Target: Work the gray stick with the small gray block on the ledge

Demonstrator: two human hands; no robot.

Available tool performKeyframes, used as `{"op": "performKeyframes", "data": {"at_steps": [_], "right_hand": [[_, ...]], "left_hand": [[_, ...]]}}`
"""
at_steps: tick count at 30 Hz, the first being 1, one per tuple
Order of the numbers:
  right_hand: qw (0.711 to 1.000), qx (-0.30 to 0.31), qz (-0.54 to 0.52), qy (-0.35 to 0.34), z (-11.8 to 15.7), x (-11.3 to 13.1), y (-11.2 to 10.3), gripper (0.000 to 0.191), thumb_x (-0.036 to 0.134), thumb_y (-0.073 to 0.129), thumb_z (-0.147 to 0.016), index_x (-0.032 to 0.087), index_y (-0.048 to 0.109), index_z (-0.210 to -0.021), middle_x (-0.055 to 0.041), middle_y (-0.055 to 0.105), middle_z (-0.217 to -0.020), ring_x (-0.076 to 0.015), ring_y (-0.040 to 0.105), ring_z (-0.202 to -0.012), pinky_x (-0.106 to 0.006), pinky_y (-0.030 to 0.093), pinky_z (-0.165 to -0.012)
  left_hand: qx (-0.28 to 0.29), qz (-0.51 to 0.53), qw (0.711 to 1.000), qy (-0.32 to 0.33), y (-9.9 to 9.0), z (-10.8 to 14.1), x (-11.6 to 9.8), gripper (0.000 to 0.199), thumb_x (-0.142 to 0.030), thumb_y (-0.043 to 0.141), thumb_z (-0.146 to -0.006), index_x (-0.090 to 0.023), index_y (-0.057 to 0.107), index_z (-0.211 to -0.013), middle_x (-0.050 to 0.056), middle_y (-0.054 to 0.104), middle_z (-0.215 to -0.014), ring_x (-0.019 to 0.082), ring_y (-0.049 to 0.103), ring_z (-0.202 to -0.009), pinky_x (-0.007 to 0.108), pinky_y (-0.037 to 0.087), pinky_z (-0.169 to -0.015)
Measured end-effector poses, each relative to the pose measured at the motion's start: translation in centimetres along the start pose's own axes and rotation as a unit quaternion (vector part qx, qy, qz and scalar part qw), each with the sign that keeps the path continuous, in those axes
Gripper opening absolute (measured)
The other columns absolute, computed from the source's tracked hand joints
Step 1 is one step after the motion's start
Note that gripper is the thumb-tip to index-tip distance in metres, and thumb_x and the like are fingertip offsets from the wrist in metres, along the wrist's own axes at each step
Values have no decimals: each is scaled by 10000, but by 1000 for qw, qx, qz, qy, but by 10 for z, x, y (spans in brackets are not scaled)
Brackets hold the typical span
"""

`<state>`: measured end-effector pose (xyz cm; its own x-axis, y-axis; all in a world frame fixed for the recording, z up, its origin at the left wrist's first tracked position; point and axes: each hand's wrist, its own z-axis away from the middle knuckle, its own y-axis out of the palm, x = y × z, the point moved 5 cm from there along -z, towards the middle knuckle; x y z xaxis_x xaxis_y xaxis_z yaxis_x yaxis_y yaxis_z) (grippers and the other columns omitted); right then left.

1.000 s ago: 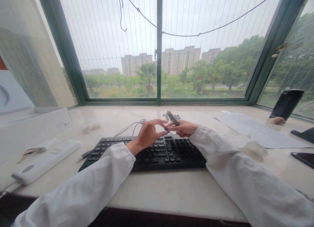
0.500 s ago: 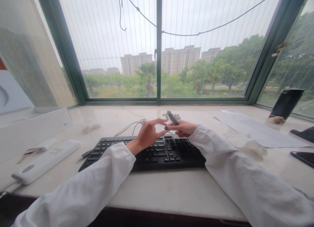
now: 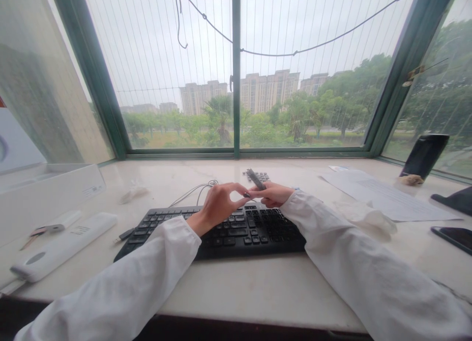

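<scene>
My left hand [image 3: 220, 206] is closed in a pinch, thumb and forefinger on a small black keycap [image 3: 247, 195]. The fingertips of my right hand [image 3: 275, 193] meet the left ones at this keycap. Held in the right hand, a small dark brush [image 3: 256, 179] points up and away to the left. Both hands are above a black keyboard [image 3: 236, 241]; its right-hand part looks darker, but whether keys are off there I cannot tell. Behind the brush, several loose keycaps [image 3: 262, 176] lie on the white sill.
Left of the keyboard lie a USB plug [image 3: 124, 235], a white power strip [image 3: 66, 245], keys [image 3: 42, 230] and a white box [image 3: 55, 188]. To the right are crumpled tissue [image 3: 368, 218], a paper sheet [image 3: 383, 193], a phone [image 3: 453, 237] and an upright dark object [image 3: 424, 156].
My left thumb and forefinger have closed on the keycap, which was at the right fingertips with the left fingers apart. The right hand still holds the brush. The view has shifted slightly.
</scene>
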<state>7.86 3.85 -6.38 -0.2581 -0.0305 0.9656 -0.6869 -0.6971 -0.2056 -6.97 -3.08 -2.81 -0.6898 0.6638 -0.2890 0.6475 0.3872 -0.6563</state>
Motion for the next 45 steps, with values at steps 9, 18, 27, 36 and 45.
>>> {"op": "performKeyframes", "data": {"at_steps": [9,18,27,36,45], "right_hand": [[999,-42,21,-12,1,4,-3,370,476,686,-740,137,637,-881,22,544,-680,-2,197,-371,-191,120,-326],[859,-325,395,23,11,2,-55,281,427,552,-840,179,684,-862,-87,664,-836,-176,604,-745,-261,436,-629],[773,-324,530,134,22,-14,-63,304,312,564,-812,162,646,-1063,-175,630,-1082,-285,622,-956,-380,475,-780],[778,-313,525,146,19,-13,-62,339,271,601,-785,171,632,-1108,-176,625,-1116,-281,603,-1030,-371,455,-831],[781,-306,523,151,17,-18,-63,330,259,604,-783,165,624,-1099,-186,615,-1129,-288,599,-1035,-387,451,-834]], "left_hand": [[-9,-24,999,-19,-1,0,9,142,-290,618,-800,-242,689,-914,-28,720,-918,115,630,-651,212,460,-611],[-10,-67,997,-42,-3,-3,24,161,-254,559,-799,-208,628,-938,2,686,-946,138,619,-701,247,488,-672],[27,-153,983,-102,-10,-8,47,261,-380,482,-850,-232,584,-1038,-8,676,-923,138,594,-609,268,463,-652],[175,-236,952,-86,29,-65,92,261,-350,479,-860,-245,634,-1041,24,693,-1034,218,633,-925,303,450,-792],[243,-240,933,-117,93,-126,122,167,-290,559,-804,-245,715,-843,43,718,-940,210,636,-890,272,452,-757]]}}
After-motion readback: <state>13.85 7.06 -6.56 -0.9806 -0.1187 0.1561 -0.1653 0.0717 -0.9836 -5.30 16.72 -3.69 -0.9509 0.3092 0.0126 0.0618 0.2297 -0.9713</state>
